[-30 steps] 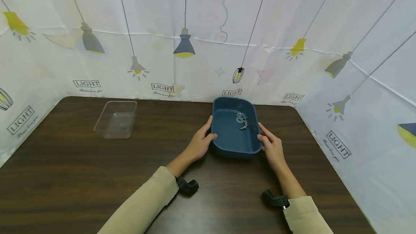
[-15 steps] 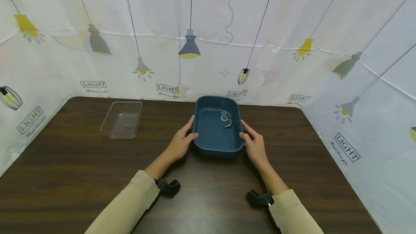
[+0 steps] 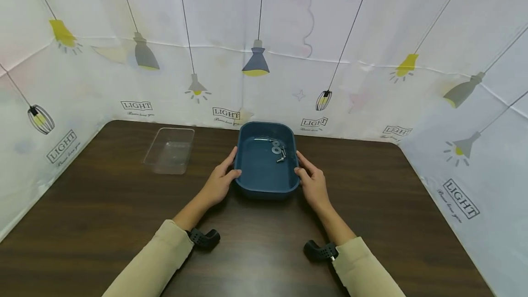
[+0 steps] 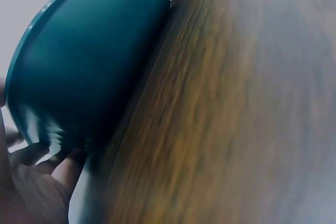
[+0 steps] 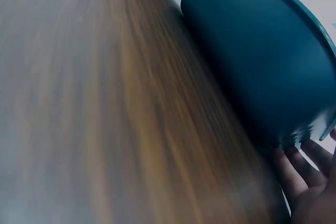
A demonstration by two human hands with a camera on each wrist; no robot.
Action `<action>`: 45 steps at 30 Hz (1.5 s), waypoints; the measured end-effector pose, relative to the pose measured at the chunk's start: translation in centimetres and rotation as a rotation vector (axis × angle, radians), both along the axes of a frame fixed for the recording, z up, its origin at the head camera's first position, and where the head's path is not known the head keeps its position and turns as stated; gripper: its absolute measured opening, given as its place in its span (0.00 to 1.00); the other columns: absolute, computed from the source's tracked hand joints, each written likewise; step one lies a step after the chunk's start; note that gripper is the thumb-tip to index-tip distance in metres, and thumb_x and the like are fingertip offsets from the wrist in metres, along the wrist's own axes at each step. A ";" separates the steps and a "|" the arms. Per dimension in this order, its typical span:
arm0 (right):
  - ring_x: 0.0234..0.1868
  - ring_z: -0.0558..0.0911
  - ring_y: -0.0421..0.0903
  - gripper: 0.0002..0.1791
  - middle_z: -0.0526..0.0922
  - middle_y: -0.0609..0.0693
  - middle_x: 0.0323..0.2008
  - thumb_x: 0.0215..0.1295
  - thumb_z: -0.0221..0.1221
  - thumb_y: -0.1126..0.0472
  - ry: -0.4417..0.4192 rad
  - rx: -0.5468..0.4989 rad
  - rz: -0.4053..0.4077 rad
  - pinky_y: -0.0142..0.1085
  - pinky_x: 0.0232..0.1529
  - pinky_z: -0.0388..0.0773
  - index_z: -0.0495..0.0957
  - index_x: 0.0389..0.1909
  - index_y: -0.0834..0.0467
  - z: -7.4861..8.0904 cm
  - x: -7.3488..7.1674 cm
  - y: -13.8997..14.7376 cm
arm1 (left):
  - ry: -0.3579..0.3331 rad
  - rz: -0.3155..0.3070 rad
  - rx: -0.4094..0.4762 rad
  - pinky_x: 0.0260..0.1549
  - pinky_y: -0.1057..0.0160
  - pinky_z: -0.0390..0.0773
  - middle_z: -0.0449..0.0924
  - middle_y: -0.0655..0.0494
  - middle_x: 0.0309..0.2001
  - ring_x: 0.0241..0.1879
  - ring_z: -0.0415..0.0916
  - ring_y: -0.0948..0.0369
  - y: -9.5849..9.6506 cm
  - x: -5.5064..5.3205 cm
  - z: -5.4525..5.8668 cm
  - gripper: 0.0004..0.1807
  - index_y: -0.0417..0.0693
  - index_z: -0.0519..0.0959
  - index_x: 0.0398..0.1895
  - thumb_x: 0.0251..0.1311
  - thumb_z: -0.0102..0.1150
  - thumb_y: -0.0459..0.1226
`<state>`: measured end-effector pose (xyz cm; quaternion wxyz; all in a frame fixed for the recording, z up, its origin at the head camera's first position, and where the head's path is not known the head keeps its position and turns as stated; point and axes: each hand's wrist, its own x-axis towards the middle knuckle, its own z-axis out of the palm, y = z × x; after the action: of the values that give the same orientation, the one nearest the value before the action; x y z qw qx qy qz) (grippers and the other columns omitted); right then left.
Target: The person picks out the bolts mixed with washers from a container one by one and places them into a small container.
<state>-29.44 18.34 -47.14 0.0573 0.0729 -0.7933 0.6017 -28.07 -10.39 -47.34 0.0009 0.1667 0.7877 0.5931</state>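
Note:
A dark blue rectangular plastic bin (image 3: 264, 180) with rounded corners is in the middle of the head view, near the table's far side. My left hand (image 3: 216, 184) grips its left side, thumb at the rim. On the opposite side my right hand (image 3: 314, 187) holds it in the same way. In both wrist views fingertips touch the bin's wall (image 4: 89, 51) low down; whether its base touches the table cannot be made out. Inside, towards the right, lie several small metal parts: flat washers (image 3: 276, 150) and screws (image 3: 281, 159).
A clear plastic container (image 3: 170, 151) stands to the left of the bin on the dark wood table (image 3: 103, 205). Behind the table hangs a white cloth (image 3: 165, 26) printed with lamps. Each wrist wears a black strap-on device (image 3: 205, 239).
Both hands have carried the blue bin leftward, closer to the clear container. The grip looks the same throughout. The head view has turned slightly left.

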 end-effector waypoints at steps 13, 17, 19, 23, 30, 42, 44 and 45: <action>0.58 0.80 0.51 0.28 0.76 0.51 0.68 0.75 0.50 0.57 -0.004 0.063 0.003 0.34 0.46 0.83 0.67 0.73 0.36 0.3 -0.3 -0.5 | 0.070 0.137 -0.244 0.71 0.41 0.65 0.60 0.44 0.77 0.75 0.62 0.46 -0.4 -0.1 2.1 0.38 0.47 0.56 0.80 0.68 0.55 0.39; 0.60 0.81 0.54 0.27 0.75 0.53 0.70 0.77 0.50 0.57 -0.007 0.053 0.006 0.40 0.50 0.85 0.66 0.74 0.38 0.3 -0.1 0.1 | 0.157 0.249 -0.505 0.67 0.42 0.70 0.62 0.45 0.76 0.74 0.64 0.45 1.2 -0.5 4.5 0.36 0.44 0.67 0.74 0.64 0.65 0.42; 0.61 0.81 0.55 0.27 0.74 0.54 0.70 0.77 0.50 0.57 -0.010 0.044 0.008 0.42 0.51 0.85 0.66 0.75 0.39 0.2 0.1 0.3 | 0.179 0.258 -0.595 0.65 0.44 0.73 0.65 0.46 0.74 0.73 0.66 0.47 2.3 -0.6 6.0 0.35 0.45 0.70 0.72 0.63 0.67 0.44; 0.60 0.81 0.56 0.28 0.73 0.56 0.70 0.77 0.50 0.58 -0.011 0.032 0.014 0.41 0.50 0.85 0.65 0.75 0.42 0.1 0.1 0.3 | 0.202 0.201 -0.685 0.61 0.48 0.77 0.73 0.47 0.68 0.67 0.72 0.49 4.5 -1.0 9.0 0.29 0.49 0.76 0.67 0.63 0.67 0.44; 0.62 0.80 0.57 0.28 0.73 0.56 0.70 0.77 0.51 0.56 -0.014 0.017 0.037 0.46 0.52 0.84 0.65 0.76 0.44 -0.1 -0.3 -0.1 | 0.125 0.075 -0.759 0.57 0.52 0.80 0.78 0.50 0.63 0.61 0.78 0.54 7.1 -2.4 11.6 0.25 0.51 0.78 0.66 0.65 0.66 0.43; 0.65 0.78 0.59 0.28 0.71 0.57 0.72 0.78 0.51 0.56 -0.021 -0.011 0.084 0.50 0.55 0.82 0.64 0.76 0.42 0.0 -0.3 -1.1 | -0.133 -0.059 -0.648 0.44 0.60 0.80 0.85 0.47 0.47 0.43 0.81 0.56 7.0 -7.8 8.7 0.20 0.43 0.82 0.58 0.61 0.67 0.33; 0.65 0.78 0.59 0.28 0.71 0.57 0.72 0.78 0.51 0.56 -0.016 -0.008 0.086 0.51 0.56 0.82 0.64 0.76 0.44 -0.1 -0.3 -1.2 | -0.162 -0.073 -0.630 0.41 0.61 0.79 0.84 0.47 0.47 0.40 0.79 0.56 7.1 -8.1 8.4 0.20 0.42 0.83 0.57 0.60 0.67 0.33; 0.65 0.78 0.59 0.28 0.72 0.57 0.72 0.78 0.51 0.57 -0.012 -0.004 0.080 0.51 0.56 0.82 0.64 0.76 0.44 -0.1 -0.3 -1.3 | -0.174 -0.079 -0.621 0.40 0.61 0.79 0.84 0.47 0.47 0.39 0.79 0.56 7.2 -8.3 8.2 0.19 0.42 0.83 0.56 0.60 0.66 0.33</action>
<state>-29.73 17.03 -47.23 0.0286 0.1007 -0.7890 0.6054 -36.35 -3.20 -39.09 0.1423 0.1375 0.9209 0.3359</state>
